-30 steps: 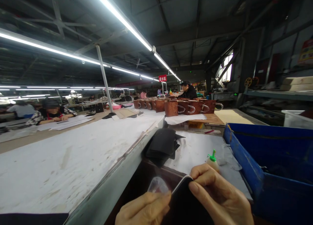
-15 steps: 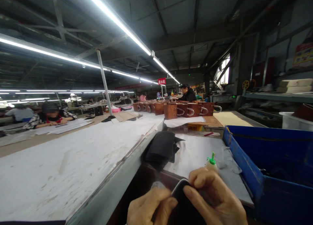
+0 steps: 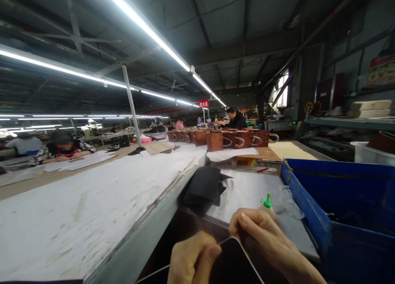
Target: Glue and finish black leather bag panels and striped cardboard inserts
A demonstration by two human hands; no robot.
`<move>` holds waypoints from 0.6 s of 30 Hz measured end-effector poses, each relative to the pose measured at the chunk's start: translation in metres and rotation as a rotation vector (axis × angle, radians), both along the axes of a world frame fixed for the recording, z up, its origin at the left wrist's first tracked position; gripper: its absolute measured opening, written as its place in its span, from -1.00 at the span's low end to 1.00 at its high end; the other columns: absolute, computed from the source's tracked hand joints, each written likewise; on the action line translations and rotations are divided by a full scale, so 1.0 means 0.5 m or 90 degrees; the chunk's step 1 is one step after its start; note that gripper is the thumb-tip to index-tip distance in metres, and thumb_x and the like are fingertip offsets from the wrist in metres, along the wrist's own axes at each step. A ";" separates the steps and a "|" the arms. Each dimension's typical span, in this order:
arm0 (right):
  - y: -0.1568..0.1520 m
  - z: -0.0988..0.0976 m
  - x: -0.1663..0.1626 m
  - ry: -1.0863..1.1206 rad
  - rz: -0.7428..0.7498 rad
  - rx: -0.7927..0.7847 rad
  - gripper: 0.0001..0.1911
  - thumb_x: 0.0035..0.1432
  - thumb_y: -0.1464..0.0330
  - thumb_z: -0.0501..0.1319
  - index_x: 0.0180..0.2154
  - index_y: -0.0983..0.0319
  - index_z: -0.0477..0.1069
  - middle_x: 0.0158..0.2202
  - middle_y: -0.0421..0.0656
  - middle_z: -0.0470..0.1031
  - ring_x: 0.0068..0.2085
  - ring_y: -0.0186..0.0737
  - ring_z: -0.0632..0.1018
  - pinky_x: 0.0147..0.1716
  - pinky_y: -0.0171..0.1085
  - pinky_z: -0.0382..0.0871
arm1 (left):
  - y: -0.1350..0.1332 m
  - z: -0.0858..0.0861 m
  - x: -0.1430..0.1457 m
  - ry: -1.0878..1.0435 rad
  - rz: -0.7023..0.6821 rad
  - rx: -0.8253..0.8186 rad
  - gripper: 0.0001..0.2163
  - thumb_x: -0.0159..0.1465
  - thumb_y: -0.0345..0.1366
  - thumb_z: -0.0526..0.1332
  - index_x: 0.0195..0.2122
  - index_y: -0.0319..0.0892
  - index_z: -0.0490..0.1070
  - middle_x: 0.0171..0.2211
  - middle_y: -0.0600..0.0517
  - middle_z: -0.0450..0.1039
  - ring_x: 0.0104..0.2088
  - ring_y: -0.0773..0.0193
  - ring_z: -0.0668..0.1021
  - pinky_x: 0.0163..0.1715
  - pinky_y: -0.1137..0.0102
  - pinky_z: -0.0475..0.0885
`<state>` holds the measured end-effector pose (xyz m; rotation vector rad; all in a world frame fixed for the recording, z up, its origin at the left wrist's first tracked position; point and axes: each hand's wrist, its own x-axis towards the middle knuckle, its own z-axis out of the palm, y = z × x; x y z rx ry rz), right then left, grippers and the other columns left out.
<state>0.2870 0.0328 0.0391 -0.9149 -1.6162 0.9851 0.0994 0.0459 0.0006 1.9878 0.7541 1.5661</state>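
Observation:
A black flat panel point(image 3: 231, 259) with a thin white edge is at the bottom of the view, one corner pointing up between my hands. My left hand point(image 3: 194, 257) is closed on its left edge, the thumb pressed against the forefinger. At that upper corner my right hand point(image 3: 262, 232) is closed too, fingers curled and pinched on the edge; its fingertips are partly hidden. Just behind my right hand stands a pale bottle point(image 3: 269, 210) with a green nozzle cap. A stack of black pieces point(image 3: 203, 185) lies beyond my hands.
A long white-covered table point(image 3: 92, 206) runs along the left. To the right is a blue bin point(image 3: 311, 206). Several brown bag-like pieces point(image 3: 214, 141) with wrapped handles stand farther back. One co-worker point(image 3: 64, 146) sits at left, another point(image 3: 237, 119) is beyond the brown pieces.
The bent black edge between my fingers now shows as a wider panel with a pointed corner. My right hand has turned and moved slightly up and left, and its fingers are more curled.

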 end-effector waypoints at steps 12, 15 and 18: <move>0.068 -0.070 -0.052 -0.149 0.013 0.074 -0.58 0.27 0.00 0.16 -0.42 0.20 0.39 -0.46 -0.24 0.42 -0.38 -0.25 0.42 -0.38 -0.29 0.25 | 0.079 0.048 -0.044 -0.391 -0.450 -0.243 -0.52 0.25 0.22 0.15 -0.26 -0.09 0.61 -0.28 -0.01 0.69 -0.24 0.24 0.68 -0.20 0.41 0.57; 0.050 -0.057 -0.024 -0.240 -0.130 0.120 -0.71 0.28 0.17 0.14 -0.43 0.18 0.37 -0.44 -0.24 0.43 -0.37 -0.23 0.45 -0.35 -0.27 0.23 | 0.040 0.051 -0.112 -0.357 -0.430 -0.379 -0.29 0.16 0.35 0.12 0.08 -0.12 0.52 0.11 -0.12 0.54 0.13 -0.05 0.54 0.12 0.16 0.46; 0.037 -0.048 -0.003 -0.285 -0.176 0.151 -0.77 0.27 0.23 0.15 -0.42 0.16 0.39 -0.44 -0.25 0.45 -0.38 -0.23 0.48 -0.37 -0.27 0.24 | 0.008 0.040 -0.156 -0.241 -0.342 -0.417 -0.30 0.07 0.20 0.38 0.19 0.01 0.40 0.00 -0.04 0.59 -0.08 0.04 0.64 -0.10 0.28 0.57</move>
